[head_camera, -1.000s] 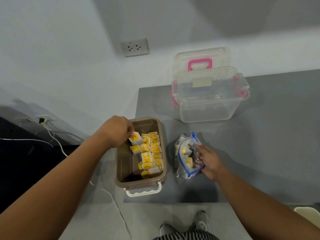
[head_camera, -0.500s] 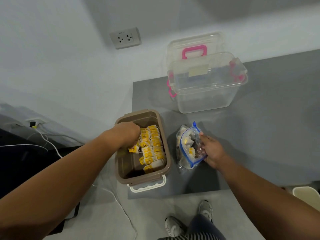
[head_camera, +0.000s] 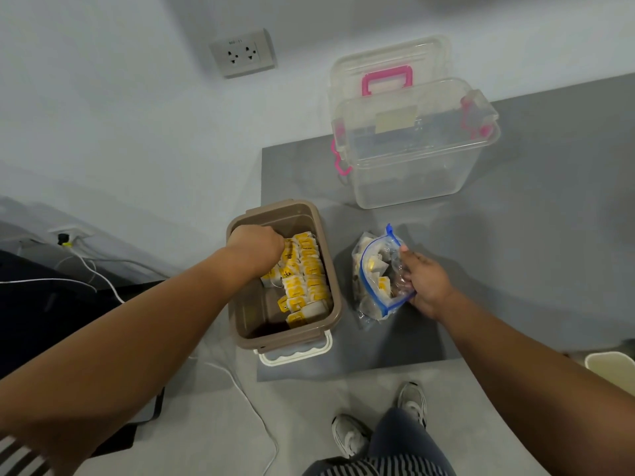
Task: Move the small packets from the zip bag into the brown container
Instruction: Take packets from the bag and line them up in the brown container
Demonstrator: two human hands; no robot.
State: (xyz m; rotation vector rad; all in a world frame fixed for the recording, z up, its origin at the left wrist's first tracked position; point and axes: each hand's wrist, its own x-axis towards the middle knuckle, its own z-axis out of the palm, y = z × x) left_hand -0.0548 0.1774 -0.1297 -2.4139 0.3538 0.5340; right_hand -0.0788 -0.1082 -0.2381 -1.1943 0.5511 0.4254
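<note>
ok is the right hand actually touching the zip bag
Touching. The head view shows the right hand gripping the zip bag at its blue-edged mouth, fingers curled over the plastic.

One yellow-labelled packet (head_camera: 288,273) in the brown container (head_camera: 242,305) reads "TEA"

Brown container (head_camera: 335,305) smooth matt plastic; packets (head_camera: 302,269) paper, white and yellow; zip bag (head_camera: 378,276) thin clear glossy crinkled plastic; clear box (head_camera: 412,159) glossy see-through plastic, pink plastic clips; bench (head_camera: 532,235) matt grey, smooth.
</note>
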